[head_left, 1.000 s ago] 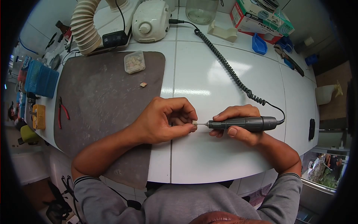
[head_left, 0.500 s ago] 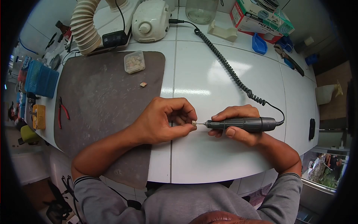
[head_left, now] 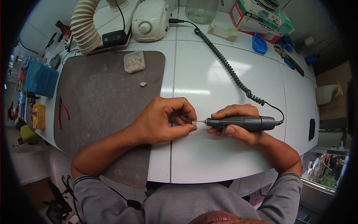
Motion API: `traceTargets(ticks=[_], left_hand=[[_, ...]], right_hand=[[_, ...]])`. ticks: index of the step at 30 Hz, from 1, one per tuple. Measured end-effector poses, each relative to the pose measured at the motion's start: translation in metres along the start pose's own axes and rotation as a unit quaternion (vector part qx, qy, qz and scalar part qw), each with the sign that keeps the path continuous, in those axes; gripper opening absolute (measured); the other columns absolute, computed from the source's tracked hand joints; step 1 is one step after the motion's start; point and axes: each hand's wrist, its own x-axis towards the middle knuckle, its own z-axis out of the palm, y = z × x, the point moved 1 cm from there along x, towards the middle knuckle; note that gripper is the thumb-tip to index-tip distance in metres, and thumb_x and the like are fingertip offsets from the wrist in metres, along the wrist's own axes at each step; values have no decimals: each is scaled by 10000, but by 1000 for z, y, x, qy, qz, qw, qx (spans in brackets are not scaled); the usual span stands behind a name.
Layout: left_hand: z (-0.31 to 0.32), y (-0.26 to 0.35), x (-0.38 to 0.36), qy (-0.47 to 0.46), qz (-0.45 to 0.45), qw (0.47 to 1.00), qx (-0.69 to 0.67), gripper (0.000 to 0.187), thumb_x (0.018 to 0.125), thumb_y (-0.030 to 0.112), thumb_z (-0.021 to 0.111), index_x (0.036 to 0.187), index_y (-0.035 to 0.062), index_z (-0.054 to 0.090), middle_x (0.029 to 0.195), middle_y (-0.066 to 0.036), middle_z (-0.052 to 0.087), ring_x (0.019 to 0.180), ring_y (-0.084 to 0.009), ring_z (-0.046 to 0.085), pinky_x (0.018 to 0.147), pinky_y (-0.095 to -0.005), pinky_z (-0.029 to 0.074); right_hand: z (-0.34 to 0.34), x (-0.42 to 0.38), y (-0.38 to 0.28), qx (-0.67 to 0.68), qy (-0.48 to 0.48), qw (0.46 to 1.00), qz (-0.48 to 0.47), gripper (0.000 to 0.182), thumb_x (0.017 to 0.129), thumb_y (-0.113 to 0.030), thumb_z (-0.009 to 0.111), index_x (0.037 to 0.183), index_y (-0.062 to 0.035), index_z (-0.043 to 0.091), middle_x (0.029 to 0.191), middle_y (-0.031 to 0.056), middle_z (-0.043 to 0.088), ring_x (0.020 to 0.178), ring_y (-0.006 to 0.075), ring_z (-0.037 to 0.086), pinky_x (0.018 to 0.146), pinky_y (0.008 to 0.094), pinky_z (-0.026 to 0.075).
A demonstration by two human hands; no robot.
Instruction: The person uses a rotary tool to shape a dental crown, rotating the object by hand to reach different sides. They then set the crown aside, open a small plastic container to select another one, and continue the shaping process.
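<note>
The white tiled table (head_left: 220, 160) carried a brown mat (head_left: 100, 86) on its left part. The left hand (head_left: 154, 119) was above the mat's right edge, its thumb and forefinger almost closed, pinching a small pale piece (head_left: 194, 123) between the fingertips. The right hand (head_left: 248, 137) had its fingers wrapped around a dark drill (head_left: 242, 122), held roughly level and pointing left. The drill's thin bit (head_left: 200, 121) reached the pale piece; whether it was touching could not be told. A coiled cord (head_left: 235, 76) ran from the drill's rear end to a white machine (head_left: 151, 22) at the back. On the mat lay a clear tub (head_left: 135, 71) of pale pieces, a loose chip (head_left: 143, 84) and, at far left, red-handled pliers (head_left: 59, 114).
</note>
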Motion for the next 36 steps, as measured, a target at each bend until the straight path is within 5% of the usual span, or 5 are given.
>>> traceTargets(ticks=[26,32,36], left_hand=[[-2,4,0,-15,-17,1000,20,187,867,-2,811,1003,-30,687,959,-80,736,871,-111,729,748,-232,613],[-2,6,1,-19,0,999,36,172,869,-5,805,993,-29,688,935,-77,739,833,-113,736,725,-231,617],[-2,5,1,-17,2,1000,24,162,872,-11,800,981,-31,681,936,-87,739,849,-121,744,736,-235,623]], right_hand=[[1,1,-1,-35,-6,999,-3,361,943,-132,708,1246,62,670,1025,184,792,957,258,795,884,346,638],[3,1,4,-37,20,999,-29,388,927,-144,686,1225,103,662,988,255,772,892,297,797,810,368,660],[0,0,1,-16,2,1000,3,353,943,-127,699,1235,71,675,1057,198,785,964,267,794,894,351,636]])
